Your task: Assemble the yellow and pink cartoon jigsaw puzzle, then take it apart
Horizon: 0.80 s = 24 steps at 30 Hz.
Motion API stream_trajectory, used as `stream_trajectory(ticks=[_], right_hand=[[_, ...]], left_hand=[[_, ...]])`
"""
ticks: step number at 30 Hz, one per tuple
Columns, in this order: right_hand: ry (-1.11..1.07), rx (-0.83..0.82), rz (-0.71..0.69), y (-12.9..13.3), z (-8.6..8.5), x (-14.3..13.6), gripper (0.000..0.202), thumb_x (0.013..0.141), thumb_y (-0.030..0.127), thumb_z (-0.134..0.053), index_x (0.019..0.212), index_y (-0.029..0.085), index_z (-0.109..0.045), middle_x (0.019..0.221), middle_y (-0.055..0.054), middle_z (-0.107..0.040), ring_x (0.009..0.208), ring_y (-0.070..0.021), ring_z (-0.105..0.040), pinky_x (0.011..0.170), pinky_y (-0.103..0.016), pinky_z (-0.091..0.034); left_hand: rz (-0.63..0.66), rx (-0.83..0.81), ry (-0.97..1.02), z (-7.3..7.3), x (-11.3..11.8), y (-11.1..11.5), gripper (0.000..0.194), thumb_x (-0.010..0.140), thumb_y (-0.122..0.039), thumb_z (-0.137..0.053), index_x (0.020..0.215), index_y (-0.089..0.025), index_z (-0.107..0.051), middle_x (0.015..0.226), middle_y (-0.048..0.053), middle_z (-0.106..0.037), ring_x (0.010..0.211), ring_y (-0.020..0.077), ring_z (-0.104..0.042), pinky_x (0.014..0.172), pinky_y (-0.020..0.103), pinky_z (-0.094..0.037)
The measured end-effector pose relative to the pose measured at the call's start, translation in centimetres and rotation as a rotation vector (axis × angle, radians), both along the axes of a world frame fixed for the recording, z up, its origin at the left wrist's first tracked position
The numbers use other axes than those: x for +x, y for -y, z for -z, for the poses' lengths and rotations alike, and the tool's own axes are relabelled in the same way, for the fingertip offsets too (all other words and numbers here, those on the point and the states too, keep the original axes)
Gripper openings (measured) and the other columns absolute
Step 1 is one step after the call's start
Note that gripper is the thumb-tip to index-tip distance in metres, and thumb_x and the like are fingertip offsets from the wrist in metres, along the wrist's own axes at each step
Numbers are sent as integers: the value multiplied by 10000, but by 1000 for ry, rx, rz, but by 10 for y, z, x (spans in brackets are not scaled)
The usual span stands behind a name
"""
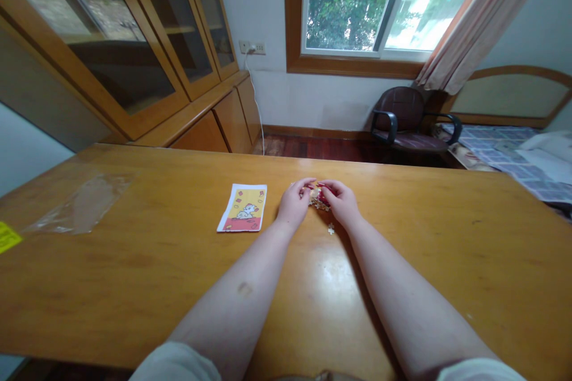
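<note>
A small pile of jigsaw pieces [318, 197], some red and yellow and some pale, lies on the wooden table [179, 286]. My left hand [295, 200] curls round the pile's left side, and my right hand [342, 197] round its right side. Both hands have bent fingers closed on pieces at the pile. One loose piece [331, 228] rests nearer to me, below the pile. Left of my left hand lies a card [243, 208] with a white cartoon animal on yellow and red. My fingers hide part of the pile.
Clear plastic wrapping [84, 202] lies at the table's left, near a yellow label [8, 237] at the picture's edge. Beyond the table are a glass-door cabinet [170, 18], an office chair [404, 119] and a bed [504, 149]. A white cable [255, 92] hangs from a wall socket.
</note>
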State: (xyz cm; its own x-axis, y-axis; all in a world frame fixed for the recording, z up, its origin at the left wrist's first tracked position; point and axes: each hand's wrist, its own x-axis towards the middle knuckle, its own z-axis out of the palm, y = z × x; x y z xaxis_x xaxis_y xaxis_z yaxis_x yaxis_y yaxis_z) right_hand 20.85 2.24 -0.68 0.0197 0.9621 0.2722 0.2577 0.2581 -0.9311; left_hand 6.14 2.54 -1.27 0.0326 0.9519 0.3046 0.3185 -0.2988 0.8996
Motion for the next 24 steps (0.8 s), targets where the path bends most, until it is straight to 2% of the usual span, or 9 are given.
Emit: stream_trajectory(ticks=[3,7,11,15,18,21,24], right_hand=[[-9,-2,4,0,1,0,260,781,354,-554,914,183,-697,928,-62,-723,880,-201,-653,844,-343,-500],[-25,-11,1,0,1,0,269,782,363,-556,925,184,-695,939,-66,-722,878,-200,-654,839,-347,-504],[27,-10,-39,2,-2,-1,275,773,362,-580,943,180,-696,930,-62,-721,860,-191,-651,829,-339,-499],[140,-71,-81,3,-3,-1,369,719,384,-662,1015,167,-687,794,-40,-706,706,-167,-630,711,-306,-498],[177,-88,-69,1,0,-2,316,714,381,-669,945,167,-699,794,-42,-709,716,-172,-632,707,-300,-487],[181,-83,-63,1,1,-1,249,760,392,-611,840,174,-701,785,-41,-708,732,-179,-634,702,-298,-481],[166,-46,-70,1,0,0,250,788,390,-567,815,174,-690,763,-33,-697,728,-178,-626,700,-296,-477]], left_hand=[[-20,-4,-10,1,1,-1,288,843,-177,-547,1110,-204,-653,1037,54,-692,867,159,-642,830,305,-525],[-25,-17,10,0,1,0,303,841,-176,-560,1133,-203,-635,1027,49,-691,822,140,-652,808,286,-531],[-30,-33,41,-5,1,2,271,846,-187,-569,1107,-200,-641,1009,47,-704,879,153,-662,832,292,-531],[-22,-37,115,-5,2,1,271,836,-181,-588,1101,-198,-640,992,50,-714,921,161,-667,860,301,-528],[32,-50,148,-2,2,1,290,847,-181,-570,1130,-198,-629,1021,56,-712,943,165,-667,854,293,-528],[6,4,40,-3,1,3,252,885,-229,-528,1105,-214,-651,1046,50,-704,983,175,-646,893,317,-502],[-9,97,-114,-8,-1,5,184,850,-243,-586,1001,-221,-688,1035,39,-698,1018,189,-614,943,339,-464]])
